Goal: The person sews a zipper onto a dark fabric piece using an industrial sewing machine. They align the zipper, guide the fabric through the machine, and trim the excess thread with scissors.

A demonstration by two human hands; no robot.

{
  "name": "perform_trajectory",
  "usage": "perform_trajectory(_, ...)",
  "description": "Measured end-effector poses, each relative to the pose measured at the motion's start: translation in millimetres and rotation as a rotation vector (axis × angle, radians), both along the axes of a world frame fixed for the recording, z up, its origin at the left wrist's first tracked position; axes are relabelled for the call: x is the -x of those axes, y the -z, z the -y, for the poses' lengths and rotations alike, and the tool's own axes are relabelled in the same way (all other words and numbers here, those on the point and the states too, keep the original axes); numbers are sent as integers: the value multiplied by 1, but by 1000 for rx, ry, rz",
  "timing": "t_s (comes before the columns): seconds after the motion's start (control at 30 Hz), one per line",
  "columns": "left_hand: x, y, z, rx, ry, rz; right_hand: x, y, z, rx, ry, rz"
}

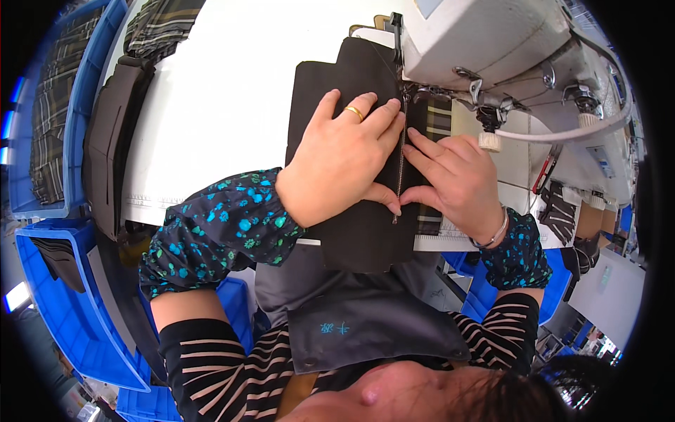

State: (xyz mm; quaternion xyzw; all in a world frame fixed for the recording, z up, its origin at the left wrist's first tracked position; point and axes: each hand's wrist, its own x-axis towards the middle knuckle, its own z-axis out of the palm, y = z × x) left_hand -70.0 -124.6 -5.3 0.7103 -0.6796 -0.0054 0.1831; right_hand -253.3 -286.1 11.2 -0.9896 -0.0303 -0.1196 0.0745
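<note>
The zipper (401,172) lies on the dark panel (316,81) in front of the person's chest, its long axis running away from the body toward the sewing machine's (485,39) needle area, tilting only slightly. It passes between the two hands, with neither clearly nearer: the left hand (342,153) lies just to its left, fingers spread flat over the panel and unclenched, while the right hand (460,176) sits just to its right, fingers bent, fingertips beside the teeth. Both thumb tips come together at the zipper's near end; whether they pinch it or only press down, I cannot tell. Striped fabric (439,119) shows under the panel on the right. The panel's near end overhangs the tabletop's (218,105) front edge, above the apron (380,327). Room opens leftward across the white surface toward stacked dark pieces (116,141); rightward, the machine's body crowds the right hand.
</note>
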Motion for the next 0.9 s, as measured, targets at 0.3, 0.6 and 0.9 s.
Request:
perform_trajectory(0.3,2,-5,1,-24,18,25,-1,-3,8,-107,-25,2)
perform_trajectory(0.6,-1,-7,3,-25,31,74,5,-28,43,-153,355,186)
perform_trajectory(0.9,-1,-8,4,-11,38,84,-5,-12,57,-331,433,519)
